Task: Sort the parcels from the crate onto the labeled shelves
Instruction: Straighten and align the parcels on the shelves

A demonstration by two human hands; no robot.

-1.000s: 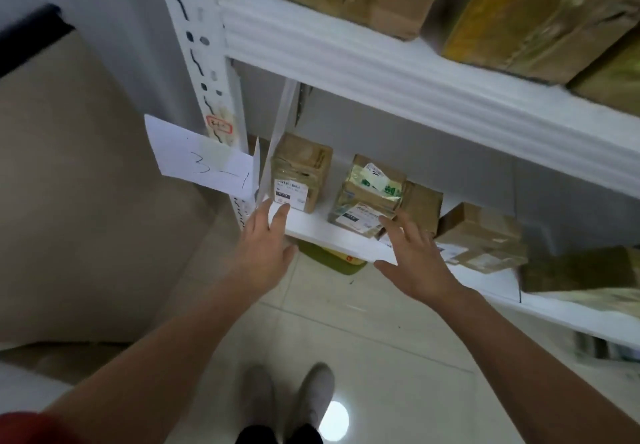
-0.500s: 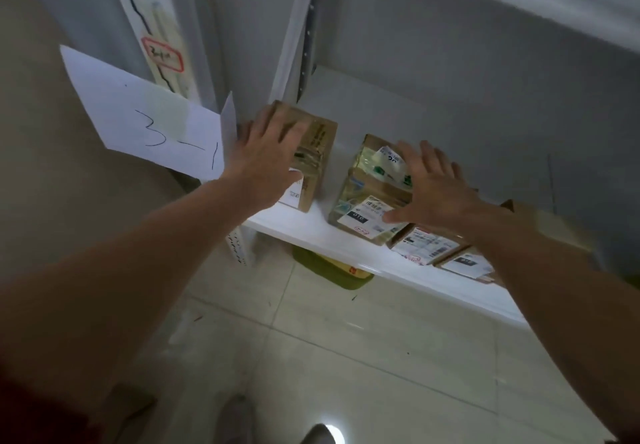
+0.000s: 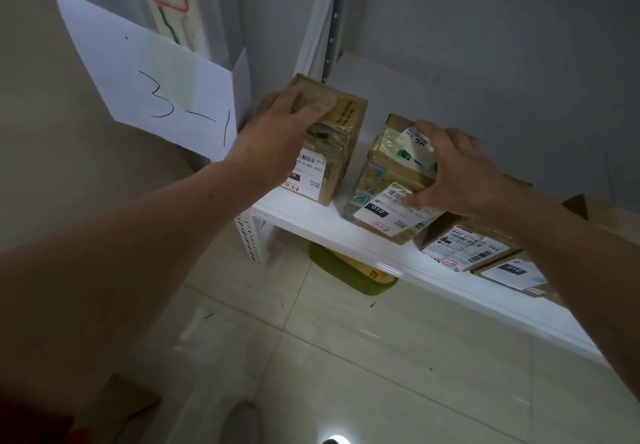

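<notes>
Two parcels stand on the shelf point(image 3: 304, 220), one beneath each hand's fingers. Left hand point(image 3: 273, 135) grips the left parcel point(image 3: 346, 132) from above; right hand point(image 3: 460, 170) pinches the right parcel point(image 3: 381, 170). Likely light, stiff; glossy tape may slip: clamp opposite cardboard faces.

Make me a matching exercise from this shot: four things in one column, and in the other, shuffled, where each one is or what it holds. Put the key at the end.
Things
1. left hand
2. right hand
3. paper sign
4. green object

Places and states
A. lies on the floor under the shelf
B. grips the taped parcel
C. hangs by the shelf post, marked 3-1
D. grips the left parcel from above

Pairs: 1-D, 2-B, 3-C, 4-A
</notes>
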